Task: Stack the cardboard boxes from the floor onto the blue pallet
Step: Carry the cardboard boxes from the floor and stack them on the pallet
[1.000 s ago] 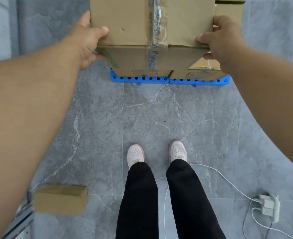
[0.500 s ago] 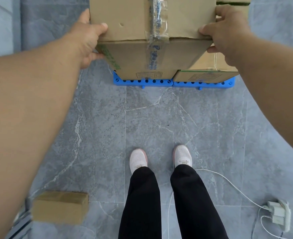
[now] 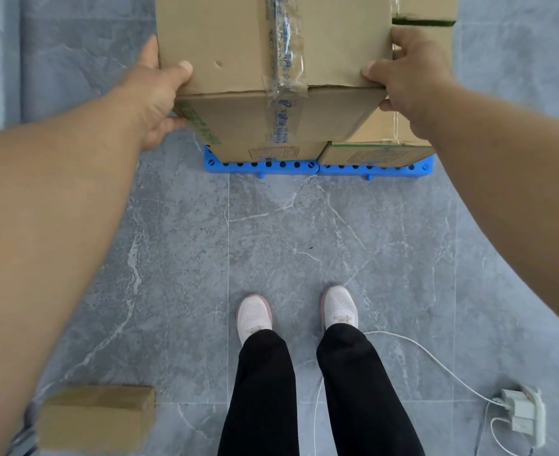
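Observation:
A large taped cardboard box (image 3: 238, 44) sits at the top of the view, over another cardboard box (image 3: 265, 126) on the blue pallet (image 3: 261, 166). My left hand (image 3: 159, 90) grips its near left corner, thumb on top and fingers underneath. My right hand (image 3: 406, 74) grips the near right corner the same way. A lower box (image 3: 377, 154) lies on the right half of the pallet, with more boxes (image 3: 429, 37) behind my right hand. One small cardboard box (image 3: 97, 416) lies on the floor at the lower left.
Grey marble floor tiles (image 3: 304, 241) stretch between the pallet and my feet (image 3: 298, 314). A white power strip (image 3: 521, 416) with a cable trailing toward my feet lies at the lower right. A metal edge (image 3: 21, 439) shows at the lower left corner.
The held box and both hands have come lower in the view, and the pallet too. The view has tilted slightly.

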Demonstrator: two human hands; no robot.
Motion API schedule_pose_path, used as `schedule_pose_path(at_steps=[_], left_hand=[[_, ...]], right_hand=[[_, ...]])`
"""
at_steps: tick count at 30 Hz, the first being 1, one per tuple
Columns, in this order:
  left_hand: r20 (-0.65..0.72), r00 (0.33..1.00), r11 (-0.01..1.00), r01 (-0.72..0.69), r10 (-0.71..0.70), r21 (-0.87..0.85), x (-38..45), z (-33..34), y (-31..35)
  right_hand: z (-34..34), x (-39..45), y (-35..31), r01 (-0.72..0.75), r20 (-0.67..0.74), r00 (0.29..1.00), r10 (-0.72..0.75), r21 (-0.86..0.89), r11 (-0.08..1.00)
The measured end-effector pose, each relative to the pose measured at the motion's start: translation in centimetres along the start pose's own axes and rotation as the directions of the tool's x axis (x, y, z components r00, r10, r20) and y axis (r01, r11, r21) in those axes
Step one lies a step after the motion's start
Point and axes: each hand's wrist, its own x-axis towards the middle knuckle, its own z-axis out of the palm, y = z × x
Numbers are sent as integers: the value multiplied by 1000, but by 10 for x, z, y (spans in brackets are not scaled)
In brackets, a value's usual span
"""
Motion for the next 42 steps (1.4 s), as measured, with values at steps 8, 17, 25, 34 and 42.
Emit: schedule_pose_path(at_steps=[8,17,25,34,42], left_hand=[[-11,999,999,-32,32,-6,-1,4,7],[-47,999,1000,-21,20,-9,1,6,4],[-75,997,1000,-12,13,16,7,3,3],[-140,990,990,32,-12,141,8,3,3],[-297,955,972,81,-12,220,-50,16,28]], right_hand=[[-3,-5,1,6,-21,1000,-5,40,999],[-1,2,-4,17,-18,1000,-17,-2,1000],[3,1,-2,19,-13,1000,-19,-14,1000],[1,-3,-5,8,1,1000,-8,-78,997],[-16,-44,-37,43,9,999,-42,-315,948]])
